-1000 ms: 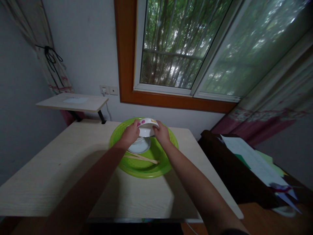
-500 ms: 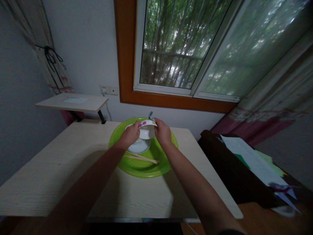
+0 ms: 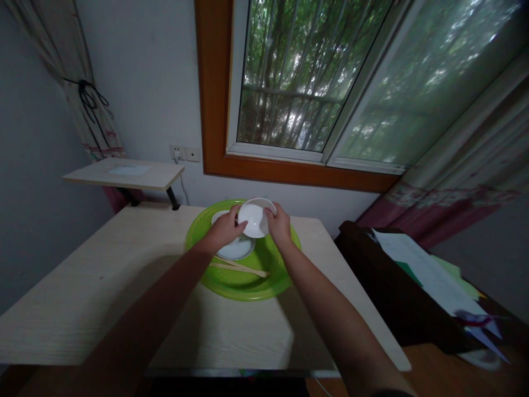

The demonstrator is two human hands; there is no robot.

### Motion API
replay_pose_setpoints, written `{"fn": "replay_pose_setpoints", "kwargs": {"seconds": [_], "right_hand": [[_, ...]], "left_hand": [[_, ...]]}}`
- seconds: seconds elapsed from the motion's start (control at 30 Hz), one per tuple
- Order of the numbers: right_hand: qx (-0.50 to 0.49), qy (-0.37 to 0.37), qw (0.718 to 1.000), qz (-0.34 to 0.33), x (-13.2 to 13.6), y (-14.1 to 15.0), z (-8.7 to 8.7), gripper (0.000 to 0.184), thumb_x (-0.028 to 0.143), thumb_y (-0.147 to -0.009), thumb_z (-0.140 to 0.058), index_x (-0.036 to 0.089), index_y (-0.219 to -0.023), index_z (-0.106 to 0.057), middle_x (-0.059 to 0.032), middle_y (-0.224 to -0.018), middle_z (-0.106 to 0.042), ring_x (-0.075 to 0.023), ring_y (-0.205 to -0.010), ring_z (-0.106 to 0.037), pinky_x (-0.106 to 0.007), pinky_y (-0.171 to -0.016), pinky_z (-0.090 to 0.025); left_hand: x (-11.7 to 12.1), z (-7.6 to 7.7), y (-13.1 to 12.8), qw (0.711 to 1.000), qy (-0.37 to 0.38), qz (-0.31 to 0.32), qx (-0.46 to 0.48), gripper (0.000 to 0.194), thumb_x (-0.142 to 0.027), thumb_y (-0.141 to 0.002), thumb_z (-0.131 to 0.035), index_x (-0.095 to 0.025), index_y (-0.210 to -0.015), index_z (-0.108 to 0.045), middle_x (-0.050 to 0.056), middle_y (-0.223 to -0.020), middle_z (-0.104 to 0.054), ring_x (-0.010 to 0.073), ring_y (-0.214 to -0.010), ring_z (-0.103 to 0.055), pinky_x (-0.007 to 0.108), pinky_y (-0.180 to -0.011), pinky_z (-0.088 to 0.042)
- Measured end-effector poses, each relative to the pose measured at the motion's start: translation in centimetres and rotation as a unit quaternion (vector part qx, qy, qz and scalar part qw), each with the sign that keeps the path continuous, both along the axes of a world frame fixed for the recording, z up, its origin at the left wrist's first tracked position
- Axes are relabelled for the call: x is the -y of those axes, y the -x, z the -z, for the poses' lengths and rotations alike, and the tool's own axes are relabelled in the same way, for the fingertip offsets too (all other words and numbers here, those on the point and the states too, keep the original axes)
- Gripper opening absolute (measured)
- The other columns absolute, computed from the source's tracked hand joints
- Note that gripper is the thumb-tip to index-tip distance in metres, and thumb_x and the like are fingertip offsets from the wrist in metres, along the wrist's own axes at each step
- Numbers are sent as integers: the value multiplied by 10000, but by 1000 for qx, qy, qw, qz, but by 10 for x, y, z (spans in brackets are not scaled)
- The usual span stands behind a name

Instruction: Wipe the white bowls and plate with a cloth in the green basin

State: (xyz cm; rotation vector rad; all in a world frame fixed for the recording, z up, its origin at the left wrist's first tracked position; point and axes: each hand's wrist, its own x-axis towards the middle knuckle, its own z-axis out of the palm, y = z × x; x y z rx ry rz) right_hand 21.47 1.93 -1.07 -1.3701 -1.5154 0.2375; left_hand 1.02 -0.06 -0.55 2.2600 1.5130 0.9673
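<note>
Between my two hands a white bowl [image 3: 253, 219] is held over a green basin [image 3: 248, 292], its inside turned toward me. My left hand [image 3: 225, 227] grips the bowl's left side, thumb over the rim. On the right side my right hand [image 3: 279, 221] has its fingers closed on the rim. Below the bowl, a white plate [image 3: 236, 249] lies in the basin, partly covered by my left hand. Pale chopsticks [image 3: 239, 268] rest in front of the plate. Another white rim [image 3: 216, 215] shows behind my left hand; what it belongs to is mostly hidden.
The basin stands on a light wooden table [image 3: 136, 298]. A small raised shelf [image 3: 124, 175] with a paper is at the back left. Right of the table, a dark piece of furniture [image 3: 384, 281] bears papers [image 3: 425, 270]. A window [image 3: 297, 88] is behind.
The bowl has been tilted so that its inside now faces me, and its flowered outside is out of sight. A grey-blue item by my right hand no longer shows clearly.
</note>
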Motion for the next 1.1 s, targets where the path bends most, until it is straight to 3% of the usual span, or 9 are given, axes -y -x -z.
{"fn": "replay_pose_setpoints", "kwargs": {"seconds": [0.2, 0.37, 0.67, 0.83, 0.93, 1.1], "right_hand": [[78, -3, 997, -17, 3, 4, 2, 344, 247, -895, -521, 187, -1194, -678, -97, -1058, -751, -255, -917, -680, -360, -855, -528], [176, -36, 983, -23, 13, 6, -6, 392, 197, -927, -498, 198, -1290, -645, -109, -1165, -722, -254, -1025, -661, -353, -931, -511], [275, -39, 960, -44, 25, 12, -21, 463, 132, -929, -473, 263, -1344, -629, -94, -1138, -703, -260, -1017, -641, -333, -904, -493], [162, -57, 985, -25, 20, 11, -15, 402, 187, -957, -466, 211, -1326, -624, -111, -1203, -703, -256, -1063, -648, -348, -946, -490], [85, -47, 995, -1, 13, 7, -9, 365, 246, -952, -495, 161, -1275, -640, -138, -1179, -719, -272, -1044, -666, -375, -944, -500], [36, -30, 999, -4, 2, -1, -2, 362, 274, -930, -508, 163, -1248, -641, -125, -1127, -738, -267, -986, -684, -376, -907, -520]], "left_hand": [[-3, 3, 2, 997, 23, -30, -69, 569, -142, -891, -479, -100, -1451, -390, 206, -1210, -693, 278, -1094, -679, 374, -951, -496], [0, 0, 3, 996, 16, -9, -87, 541, -140, -894, -467, -141, -1433, -423, 187, -1217, -694, 275, -1096, -681, 373, -961, -494], [5, -6, 3, 994, 1, -3, -110, 526, -143, -906, -466, -174, -1431, -460, 160, -1234, -695, 270, -1082, -683, 368, -966, -490], [3, -6, 3, 999, -31, -19, -19, 520, -217, -957, -452, -186, -1475, -432, 134, -1231, -696, 240, -1064, -683, 354, -964, -495], [1, -4, 2, 998, -30, 15, 56, 523, -277, -948, -504, -169, -1457, -443, 124, -1219, -697, 218, -1063, -676, 325, -948, -509], [0, 1, 2, 997, 5, 63, 50, 609, -257, -896, -559, -155, -1474, -394, 143, -1272, -670, 225, -1080, -669, 332, -952, -507]]}}
